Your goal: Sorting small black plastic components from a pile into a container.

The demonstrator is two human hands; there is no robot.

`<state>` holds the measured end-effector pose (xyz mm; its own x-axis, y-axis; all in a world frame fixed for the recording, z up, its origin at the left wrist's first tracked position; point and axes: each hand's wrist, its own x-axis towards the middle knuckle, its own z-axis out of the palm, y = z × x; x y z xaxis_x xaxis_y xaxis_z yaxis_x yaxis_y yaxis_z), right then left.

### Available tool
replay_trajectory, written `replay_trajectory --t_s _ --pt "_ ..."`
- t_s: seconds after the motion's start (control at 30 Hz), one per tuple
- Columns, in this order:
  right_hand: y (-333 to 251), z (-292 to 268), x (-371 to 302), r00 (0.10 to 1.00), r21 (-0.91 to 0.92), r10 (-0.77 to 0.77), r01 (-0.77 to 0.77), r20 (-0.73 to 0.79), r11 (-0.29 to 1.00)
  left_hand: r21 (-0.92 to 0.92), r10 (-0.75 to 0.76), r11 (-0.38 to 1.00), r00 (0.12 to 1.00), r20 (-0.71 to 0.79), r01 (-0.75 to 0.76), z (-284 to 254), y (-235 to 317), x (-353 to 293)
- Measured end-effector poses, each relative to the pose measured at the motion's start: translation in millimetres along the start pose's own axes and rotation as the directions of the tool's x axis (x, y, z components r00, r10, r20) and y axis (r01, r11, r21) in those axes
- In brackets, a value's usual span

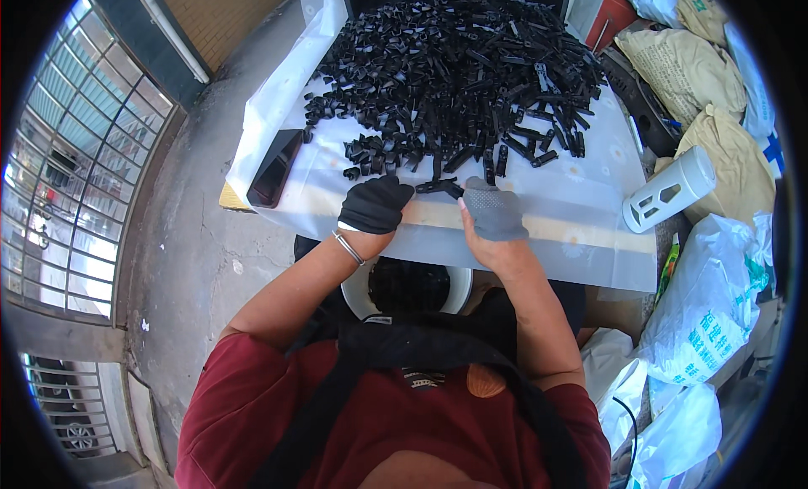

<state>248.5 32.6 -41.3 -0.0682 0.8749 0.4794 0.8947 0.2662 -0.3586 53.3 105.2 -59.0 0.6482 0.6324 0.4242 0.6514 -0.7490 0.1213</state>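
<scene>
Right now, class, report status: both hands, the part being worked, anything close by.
Left hand, black glove, and right hand, grey glove, both gripping one black plastic part. Pile of black parts just behind. Dark phone left, white cylinder right.

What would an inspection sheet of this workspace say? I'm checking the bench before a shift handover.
Surface: table under translucent white plastic sheet.
Job's things: big heap of small black plastic clips; one black clip piece between both hands.
Clutter: dark flat phone at left edge; white perforated cylinder lying at right.
Grips: left hand in black glove, right hand in grey glove, both on the piece.
Cables: nothing seen.
Surroundings: white bucket below the table edge; filled sacks at right; concrete floor.
</scene>
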Motion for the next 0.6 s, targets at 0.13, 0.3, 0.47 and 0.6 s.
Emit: replay_trajectory --t_s 0.13,0.3,0.47,0.6 --pt "-16.3 2.1 -1.2 0.993 0.176 -0.051 0.032 0.106 0.984 -0.107 0.028 0.993 0.988 -0.15 -0.045 -1.8 -10.5 -10.5" --pt "-20.9 3.9 -6.8 0.962 0.264 -0.225 0.179 0.154 0.948 -0.431 -0.102 0.878 0.961 0.256 0.208 -30.1 7.6 -9.0" --pt "-18.7 0.5 -8.2 0.894 0.356 -0.395 0.306 0.211 0.883 -0.65 0.11 0.738 0.918 0.381 0.182 -44.2 15.8 -4.8" --pt "-20.6 -9.9 -5.3 0.883 0.425 -0.409 0.287 0.23 0.858 -0.737 0.176 0.478 0.771 0.613 0.477 -50.8 14.8 0.9"
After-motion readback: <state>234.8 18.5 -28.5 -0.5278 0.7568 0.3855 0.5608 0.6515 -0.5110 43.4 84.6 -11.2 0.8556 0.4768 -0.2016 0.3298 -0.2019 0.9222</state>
